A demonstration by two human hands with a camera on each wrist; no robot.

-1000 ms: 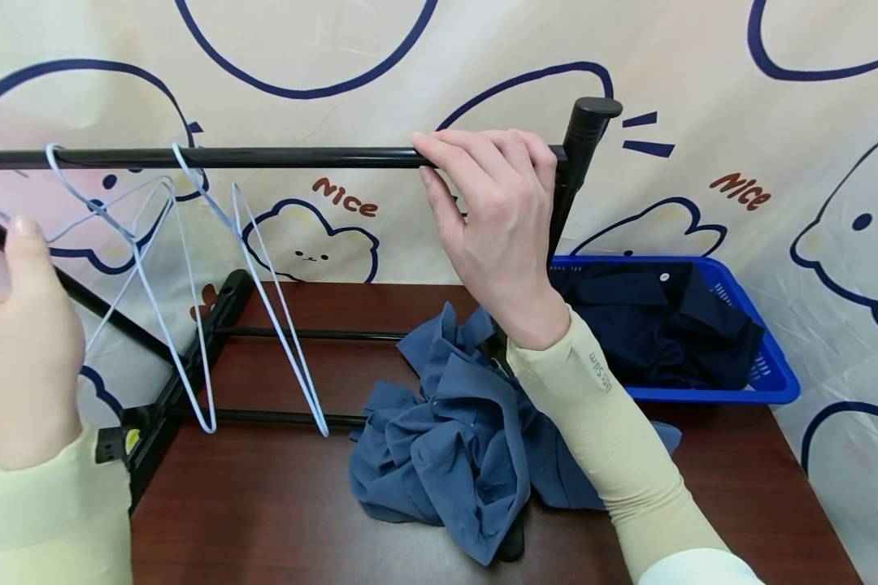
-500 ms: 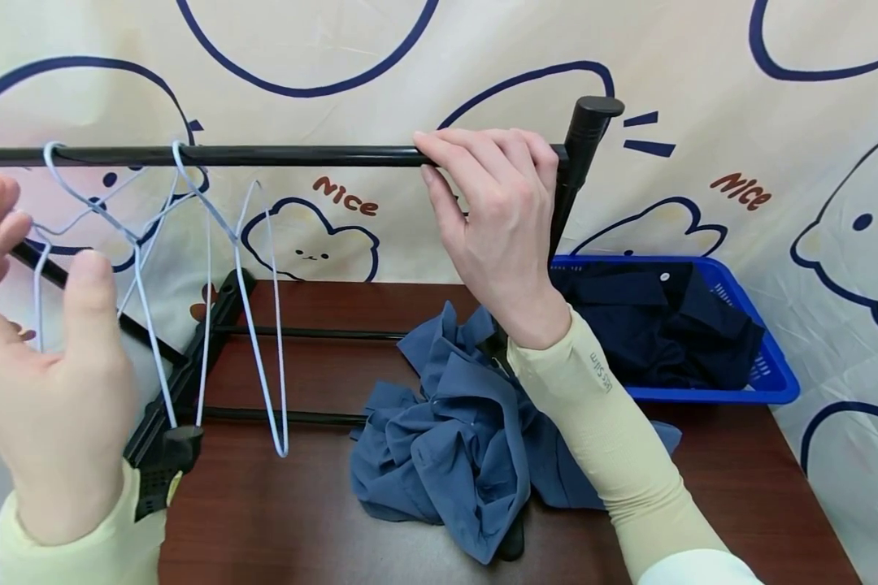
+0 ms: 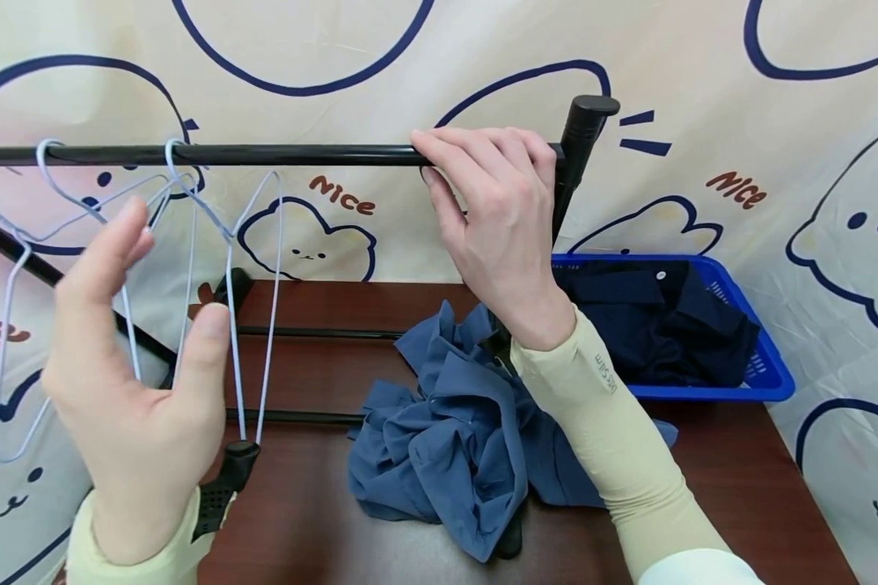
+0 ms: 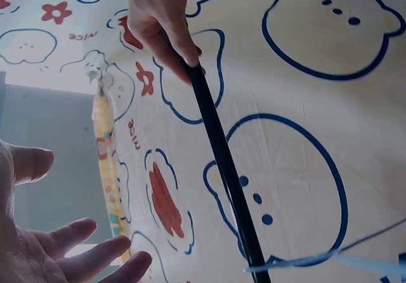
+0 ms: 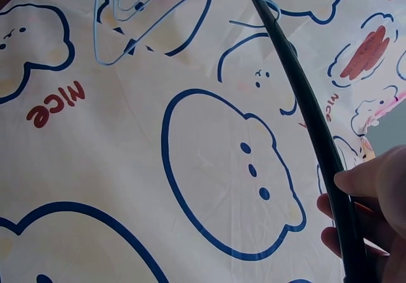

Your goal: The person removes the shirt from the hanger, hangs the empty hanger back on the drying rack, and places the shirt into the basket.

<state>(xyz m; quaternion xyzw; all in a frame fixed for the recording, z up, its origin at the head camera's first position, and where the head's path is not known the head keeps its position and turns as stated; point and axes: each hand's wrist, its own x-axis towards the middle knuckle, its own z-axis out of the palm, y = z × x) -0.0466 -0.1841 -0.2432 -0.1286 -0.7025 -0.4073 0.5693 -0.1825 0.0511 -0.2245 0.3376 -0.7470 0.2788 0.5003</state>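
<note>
My right hand (image 3: pixel 501 227) grips the black rail (image 3: pixel 300 154) of a clothes rack near its right end. In the right wrist view, thumb and fingers lie on opposite sides of the rail. Light-blue wire hangers hang from the rail at the left, one by its hook (image 3: pixel 170 154) and another further left (image 3: pixel 41 158). My left hand (image 3: pixel 142 390) is raised in front of them, fingers apart and holding nothing. Whether it touches a hanger I cannot tell. A crumpled grey-blue garment (image 3: pixel 446 439) lies on the table below my right hand.
Behind my right forearm stands a blue plastic basket (image 3: pixel 702 394) with a folded navy garment (image 3: pixel 658 333) in it. The rack's upright (image 3: pixel 578 154) rises at the right. Its lower bars (image 3: pixel 300 418) cross the brown table (image 3: pixel 300 504). A patterned curtain hangs behind.
My left hand has moved right from the left edge, in front of the hangers. The hangers have swung and turned on the rail. My right hand has stayed on the rail.
</note>
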